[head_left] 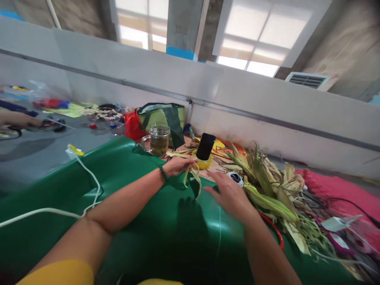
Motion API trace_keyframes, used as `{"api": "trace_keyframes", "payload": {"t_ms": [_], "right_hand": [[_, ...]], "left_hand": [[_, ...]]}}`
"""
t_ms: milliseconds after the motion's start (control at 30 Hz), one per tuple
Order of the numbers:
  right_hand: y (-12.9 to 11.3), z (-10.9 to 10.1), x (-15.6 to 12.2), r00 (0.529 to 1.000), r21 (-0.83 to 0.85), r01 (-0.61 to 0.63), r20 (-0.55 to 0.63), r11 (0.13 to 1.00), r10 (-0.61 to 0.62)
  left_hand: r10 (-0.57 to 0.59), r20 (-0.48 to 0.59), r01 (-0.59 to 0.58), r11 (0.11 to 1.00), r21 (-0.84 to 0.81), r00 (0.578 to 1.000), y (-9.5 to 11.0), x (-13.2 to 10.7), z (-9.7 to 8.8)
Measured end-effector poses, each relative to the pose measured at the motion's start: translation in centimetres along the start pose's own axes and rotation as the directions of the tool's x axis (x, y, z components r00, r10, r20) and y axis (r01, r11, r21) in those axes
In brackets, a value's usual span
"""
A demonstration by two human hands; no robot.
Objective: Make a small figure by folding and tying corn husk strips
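My left hand [177, 164] is closed on a strip of corn husk [193, 179] that dangles over the green sheet [142, 209]. A green bead bracelet is on that wrist. My right hand [229, 194] hovers just right of the husk with its fingers stretched out, holding nothing. It is beside a pile of corn cobs in their husks [267, 186]. Behind both hands a black phone [205, 146] leans upright on a yellow holder [204, 162].
A glass mug of tea [158, 139] stands behind my left hand, with a green bag [164, 118] and a red bag [132, 126] behind it. A white cable [86, 174] crosses the green sheet. Pink cloth [335, 188] lies at right. Another person's hand [16, 118] is at far left.
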State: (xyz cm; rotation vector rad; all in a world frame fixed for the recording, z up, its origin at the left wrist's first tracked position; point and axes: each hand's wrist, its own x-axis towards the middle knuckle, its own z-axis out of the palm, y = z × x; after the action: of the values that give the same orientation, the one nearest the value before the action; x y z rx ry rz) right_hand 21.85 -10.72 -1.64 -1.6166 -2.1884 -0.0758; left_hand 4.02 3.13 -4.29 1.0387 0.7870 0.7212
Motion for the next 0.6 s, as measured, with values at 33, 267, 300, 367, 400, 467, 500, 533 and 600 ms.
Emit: {"api": "trace_keyframes", "payload": {"t_ms": [33, 267, 300, 367, 400, 467, 500, 533, 600], "right_hand": [[-1.6, 0.3, 0.2, 0.996, 0.075, 0.083, 0.017, 0.994, -0.085], [-1.6, 4.0, 5.9, 0.868, 0.477, 0.030, -0.448, 0.878, 0.214], [-0.8, 4.6, 6.4, 0.868, 0.526, 0.004, -0.424, 0.851, 0.258], [0.5, 5.7, 6.7, 0.896, 0.613, -0.039, -0.327, 0.789, 0.299], [0.8, 6.0, 6.6, 0.914, 0.651, -0.056, -0.272, 0.757, 0.300], [1.1, 6.5, 6.4, 0.944, 0.727, -0.080, -0.165, 0.682, 0.286], [1.2, 6.6, 6.3, 0.954, 0.763, -0.092, -0.117, 0.640, 0.277], [1.1, 6.5, 6.2, 0.961, 0.794, -0.108, -0.071, 0.598, 0.266], [1.2, 6.3, 6.1, 0.969, 0.828, -0.134, -0.006, 0.545, 0.248]], "left_hand": [[0.009, 0.012, -0.009, 1.000, -0.001, 1.000, -0.1, 0.0, -0.2], [0.064, 0.106, -0.068, 0.997, 0.035, 0.992, -0.2, -0.5, -0.9], [0.065, 0.117, -0.068, 0.997, 0.028, 0.991, -0.2, -0.6, -0.9], [0.065, 0.134, -0.067, 0.998, 0.010, 0.989, -0.3, -0.7, -0.7], [0.067, 0.135, -0.068, 0.998, 0.002, 0.989, -0.3, -0.8, -0.6], [0.084, 0.136, -0.087, 0.996, 0.014, 0.987, -0.3, -0.9, -0.4], [0.104, 0.139, -0.110, 0.993, 0.040, 0.985, -0.2, -1.0, -0.3], [0.128, 0.145, -0.141, 0.987, 0.082, 0.981, -0.2, -1.1, -0.3], [0.181, 0.162, -0.208, 0.962, 0.177, 0.970, 0.0, -1.3, -0.3]]}}
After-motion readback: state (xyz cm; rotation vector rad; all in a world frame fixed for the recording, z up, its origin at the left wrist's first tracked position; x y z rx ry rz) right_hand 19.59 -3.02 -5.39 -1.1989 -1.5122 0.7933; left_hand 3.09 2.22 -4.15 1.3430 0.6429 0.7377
